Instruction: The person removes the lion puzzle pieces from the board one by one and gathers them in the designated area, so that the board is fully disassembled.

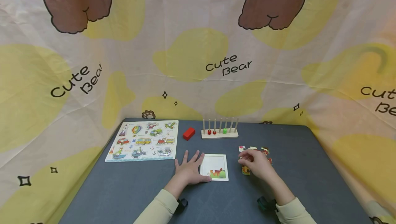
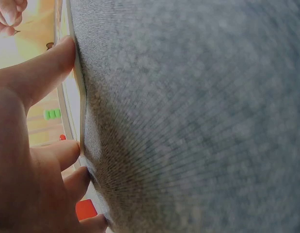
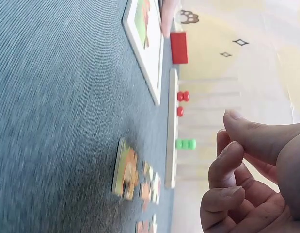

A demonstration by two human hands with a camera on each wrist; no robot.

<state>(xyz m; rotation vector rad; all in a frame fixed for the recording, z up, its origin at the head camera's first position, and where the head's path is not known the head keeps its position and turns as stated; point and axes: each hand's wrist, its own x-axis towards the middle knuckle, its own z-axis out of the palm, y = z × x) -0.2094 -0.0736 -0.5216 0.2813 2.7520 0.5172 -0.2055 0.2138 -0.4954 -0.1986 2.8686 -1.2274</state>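
Note:
A white puzzle tray lies on the dark table, its lower right part filled with a picture of an orange animal on green. My left hand is spread, fingertips along the tray's left side and thumb on its lower edge. In the left wrist view the thumb presses on the rim. My right hand hovers above loose jigsaw pieces, partly hiding them. In the right wrist view its fingers are loosely curled with nothing visible between them, apart from the nearest jigsaw piece.
A vehicle picture board lies at the back left. Beside it sits a red block. A wooden peg stand with red and green beads is at the back, before a printed cloth wall.

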